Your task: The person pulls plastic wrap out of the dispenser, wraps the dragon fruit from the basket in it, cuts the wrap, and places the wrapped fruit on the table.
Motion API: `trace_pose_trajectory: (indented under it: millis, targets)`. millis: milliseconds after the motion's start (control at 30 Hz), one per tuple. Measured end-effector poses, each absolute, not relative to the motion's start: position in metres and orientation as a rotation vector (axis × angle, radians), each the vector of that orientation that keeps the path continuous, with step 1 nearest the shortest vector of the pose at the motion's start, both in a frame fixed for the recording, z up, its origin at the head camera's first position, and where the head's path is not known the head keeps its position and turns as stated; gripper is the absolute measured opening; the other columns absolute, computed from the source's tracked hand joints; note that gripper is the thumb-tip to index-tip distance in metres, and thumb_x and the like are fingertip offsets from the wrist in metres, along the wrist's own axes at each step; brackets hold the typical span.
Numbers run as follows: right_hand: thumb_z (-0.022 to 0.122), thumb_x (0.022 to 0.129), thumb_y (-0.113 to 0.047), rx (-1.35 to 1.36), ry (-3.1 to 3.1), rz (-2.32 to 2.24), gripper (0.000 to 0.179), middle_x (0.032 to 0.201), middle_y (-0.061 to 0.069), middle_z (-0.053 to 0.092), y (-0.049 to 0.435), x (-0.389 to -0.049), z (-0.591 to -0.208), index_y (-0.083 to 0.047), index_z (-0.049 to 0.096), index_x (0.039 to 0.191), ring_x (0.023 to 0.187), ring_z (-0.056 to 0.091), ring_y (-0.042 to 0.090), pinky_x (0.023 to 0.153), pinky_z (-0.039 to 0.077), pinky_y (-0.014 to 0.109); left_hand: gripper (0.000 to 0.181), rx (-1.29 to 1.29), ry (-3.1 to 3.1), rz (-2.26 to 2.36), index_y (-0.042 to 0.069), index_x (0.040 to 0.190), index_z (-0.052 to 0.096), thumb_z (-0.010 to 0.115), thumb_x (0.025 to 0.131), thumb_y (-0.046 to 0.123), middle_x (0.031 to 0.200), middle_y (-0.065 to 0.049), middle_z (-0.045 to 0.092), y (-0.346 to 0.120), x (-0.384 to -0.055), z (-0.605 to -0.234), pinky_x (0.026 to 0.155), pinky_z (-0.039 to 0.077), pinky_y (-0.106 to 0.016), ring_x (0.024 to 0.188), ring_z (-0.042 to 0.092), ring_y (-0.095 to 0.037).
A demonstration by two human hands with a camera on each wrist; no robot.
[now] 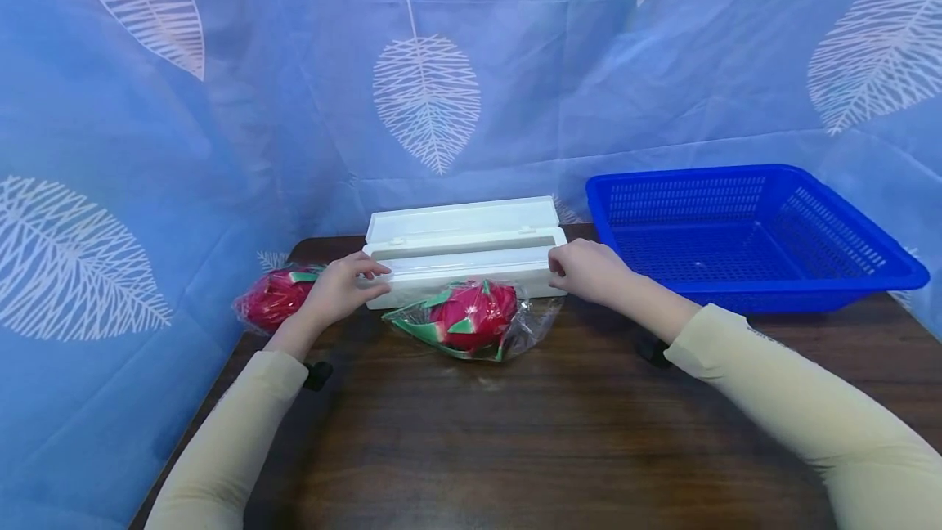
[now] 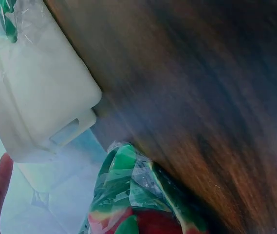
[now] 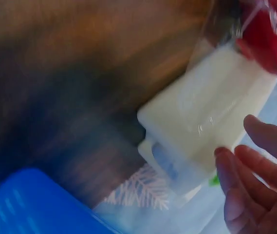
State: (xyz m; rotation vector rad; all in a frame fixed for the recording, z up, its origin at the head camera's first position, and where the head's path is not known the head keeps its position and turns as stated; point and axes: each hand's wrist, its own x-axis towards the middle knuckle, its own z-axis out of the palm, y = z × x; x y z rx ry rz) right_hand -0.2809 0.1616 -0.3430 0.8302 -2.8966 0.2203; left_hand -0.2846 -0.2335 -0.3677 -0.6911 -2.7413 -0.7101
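Observation:
A white cling film dispenser box [image 1: 471,276] stands at the back of the table, its long lid [image 1: 464,222] raised behind it. Clear film shows at its opening and front. Just before the box lies a red and green dragon fruit [image 1: 473,317] in loose clear film. My left hand [image 1: 344,291] is at the box's left end, thumb and fingers spread. Beside that wrist, a second film-wrapped dragon fruit [image 1: 275,298] sits at the far left; its green tips show in the left wrist view. My right hand [image 3: 257,180] is at the box's right end, fingers loosely bent, a gap between thumb and forefinger.
A blue plastic basket [image 1: 743,289] with slotted walls stands at the back right, close to my right forearm. Dark brown wood forms the table [image 1: 515,440]. Behind and to the left hangs a blue cloth [image 1: 294,105] with white leaf prints.

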Motion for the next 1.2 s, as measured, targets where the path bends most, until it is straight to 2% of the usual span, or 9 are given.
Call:
trace_pose_trajectory:
  millis: [200,300,433,667,800,933,1067,1200]
  targets:
    - [0.081,0.079,-0.023,0.771,-2.821,0.069,0.019,0.066,0.001,0.063,0.159,-0.275,-0.358,-0.011,0.067,0.074,0.058,0.057,0.018,0.05,0.048,0.038,0.031,-0.711,-2.732,-0.648,0.011,0.104,0.076,0.084,0.077,0.025,0.096,-0.003,0.063,-0.233,-0.282,-0.373,0.075,0.053,-0.041,0.088,0.058,-0.022]
    - [0.082,0.076,-0.02,0.77,-2.762,0.014,0.022,0.062,0.001,0.062,0.158,-0.276,-0.366,-0.012,0.064,0.066,0.054,0.057,0.02,0.047,0.046,0.039,0.024,-0.715,-2.706,-0.621,0.011,0.099,0.077,0.084,0.078,0.021,0.096,-0.003,0.062,-0.229,-0.282,-0.374,0.073,0.053,-0.039,0.084,0.058,-0.021]
    - [0.076,0.079,-0.013,0.773,-2.711,0.021,0.023,0.059,0.002,0.06,0.159,-0.28,-0.376,-0.012,0.061,0.061,0.051,0.055,0.021,0.044,0.045,0.039,0.013,-0.705,-2.676,-0.618,0.012,0.09,0.077,0.082,0.079,0.015,0.094,-0.003,0.062,-0.227,-0.283,-0.376,0.071,0.054,-0.036,0.08,0.059,-0.02]
    - [0.073,0.077,-0.011,0.733,-2.739,0.146,0.018,0.06,-0.001,0.059,0.162,-0.282,-0.375,-0.015,0.063,0.062,0.052,0.051,0.02,0.045,0.044,0.039,0.009,-0.709,-2.684,-0.687,0.011,0.088,0.072,0.078,0.083,0.009,0.093,-0.005,0.067,-0.227,-0.281,-0.375,0.087,0.051,-0.047,0.085,0.062,-0.023]
    - [0.071,0.077,-0.011,0.7,-2.791,0.251,0.016,0.064,-0.003,0.057,0.161,-0.28,-0.368,-0.017,0.063,0.065,0.056,0.05,0.017,0.048,0.044,0.036,0.009,-0.711,-2.69,-0.839,0.008,0.091,0.069,0.075,0.084,0.005,0.093,-0.007,0.069,-0.225,-0.278,-0.373,0.09,0.05,-0.048,0.088,0.064,-0.024]
    - [0.069,0.082,-0.015,0.634,-2.924,0.506,0.01,0.069,-0.004,0.06,0.159,-0.278,-0.36,-0.016,0.065,0.073,0.061,0.053,0.015,0.053,0.045,0.033,0.006,-0.69,-2.724,-1.067,0.006,0.093,0.067,0.071,0.089,0.007,0.088,-0.006,0.07,-0.22,-0.277,-0.369,0.08,0.056,-0.039,0.086,0.068,-0.027]
    - [0.066,0.088,-0.013,0.636,-2.987,0.988,0.01,0.073,0.007,0.068,0.155,-0.278,-0.355,-0.007,0.067,0.08,0.063,0.062,0.018,0.059,0.051,0.034,0.009,-0.7,-2.709,-1.306,0.001,0.095,0.066,0.068,0.091,0.008,0.082,-0.008,0.071,-0.211,-0.276,-0.362,0.071,0.056,-0.028,0.081,0.069,-0.034]
    - [0.064,0.092,-0.008,0.569,-2.925,1.565,0.012,0.074,0.014,0.068,0.149,-0.278,-0.357,0.004,0.065,0.088,0.064,0.067,0.018,0.064,0.058,0.034,0.013,-0.679,-2.662,-1.452,-0.006,0.098,0.065,0.068,0.091,0.005,0.083,-0.014,0.07,-0.197,-0.273,-0.359,0.072,0.057,-0.028,0.08,0.069,-0.035]
